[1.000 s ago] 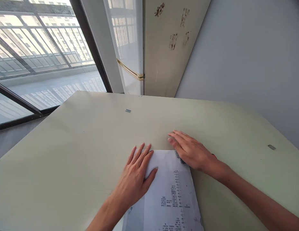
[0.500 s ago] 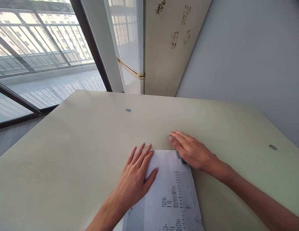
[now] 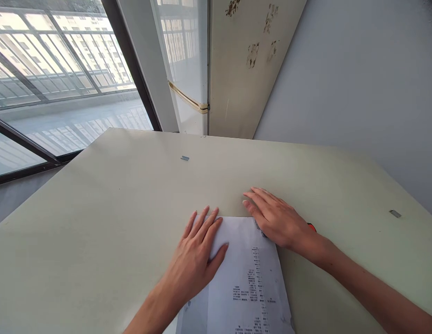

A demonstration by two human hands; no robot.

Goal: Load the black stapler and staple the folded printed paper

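A sheet of white paper (image 3: 245,260) with small black print and a folded-looking strip along its left side lies on the table in front of me. My left hand (image 3: 198,255) is spread flat on its upper left part, fingertips at the top edge. Over the upper right corner rests my right hand (image 3: 274,218), fingers stretched forward and thumb apart. A dark patterned bit (image 3: 259,228) shows under its thumb side; its kind is unclear. Behind the right wrist peeks a small orange-red thing (image 3: 311,227), mostly hidden by the hand.
The pale table (image 3: 97,222) spreads around the paper. A small grey piece (image 3: 184,158) lies toward its far edge and another grey piece (image 3: 395,213) at the right. Beyond stand a fridge (image 3: 188,60), a window (image 3: 62,60) at the left and a wall (image 3: 358,79) at the right.
My right hand has shifted very slightly, covering more of the dark bit at the corner. The orange-red thing now shows more behind the wrist. My left hand and the paper stay put.
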